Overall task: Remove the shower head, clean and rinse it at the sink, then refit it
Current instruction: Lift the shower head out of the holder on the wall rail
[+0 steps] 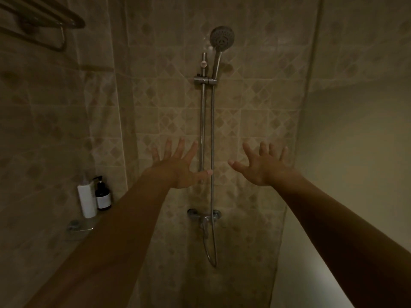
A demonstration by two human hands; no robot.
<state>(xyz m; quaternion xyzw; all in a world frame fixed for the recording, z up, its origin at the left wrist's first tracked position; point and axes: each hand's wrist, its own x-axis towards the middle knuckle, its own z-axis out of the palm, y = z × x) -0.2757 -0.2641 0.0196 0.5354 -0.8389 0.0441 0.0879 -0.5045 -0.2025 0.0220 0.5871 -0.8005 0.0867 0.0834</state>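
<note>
1. The room is dim. The wall (255, 96) in front has tan tiles with diamond shapes on them.
2. The shower head (222, 38) is high up on that wall. Its handle sits in a holder (205, 80) near the top of a shiny pole (202, 121). Its round face looks out into the room.
3. A thin hose (212, 218) hangs down from the handle, right beside the pole. It makes a loop low down, under the tap (204, 215).
4. Two bare arms reach out toward the wall.
5. The left hand (178, 165) has its fingers spread wide and straight, and it holds nothing. Its thumb tip lies across the pole (I cannot tell if it touches it).
6. The right hand (264, 166) is spread wide too, with nothing in it. It is to the right of the hose and apart from it.
7. Both hands are well below the shower head.
8. On the left, a white bottle (86, 201) and a dark pump bottle (102, 196) stand side by side on a small glass shelf (82, 227).
9. In the top left corner there is a metal towel rack (44, 21).
</note>
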